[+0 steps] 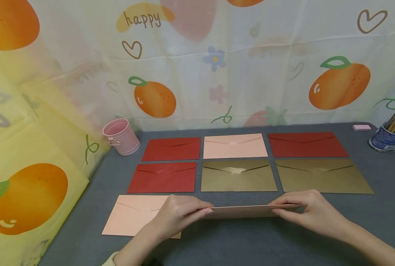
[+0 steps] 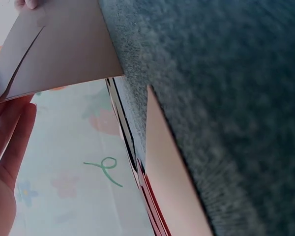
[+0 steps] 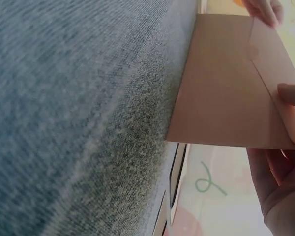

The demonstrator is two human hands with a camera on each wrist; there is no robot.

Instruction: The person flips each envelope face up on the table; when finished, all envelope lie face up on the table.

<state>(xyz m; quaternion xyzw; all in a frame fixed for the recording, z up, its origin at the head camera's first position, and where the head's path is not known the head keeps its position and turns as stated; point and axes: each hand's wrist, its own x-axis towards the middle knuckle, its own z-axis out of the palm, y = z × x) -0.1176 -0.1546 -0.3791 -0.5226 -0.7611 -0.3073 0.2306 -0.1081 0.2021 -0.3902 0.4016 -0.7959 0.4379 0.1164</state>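
A pink envelope (image 1: 240, 212) stands nearly edge-on above the front of the table, held up by both hands. My left hand (image 1: 181, 214) pinches its left end between thumb and fingers. At the right end my right hand (image 1: 313, 210) pinches it the same way. In the right wrist view the envelope (image 3: 221, 83) shows its flap side, with the right thumb on the flap. The left wrist view shows the same envelope (image 2: 64, 49) upright, its lower edge close to the table. Another pink envelope (image 1: 131, 214) lies flat, partly hidden behind my left hand and forearm.
Two rows of envelopes lie beyond the hands: red (image 1: 172, 148), pink (image 1: 235, 147) and red (image 1: 307, 145) behind; red (image 1: 164, 179), gold (image 1: 239, 181) and gold (image 1: 323, 177) in front. A pink bucket (image 1: 122, 138), an eraser-like block (image 1: 361, 128) and a pencil can (image 1: 388, 138) stand at the back.
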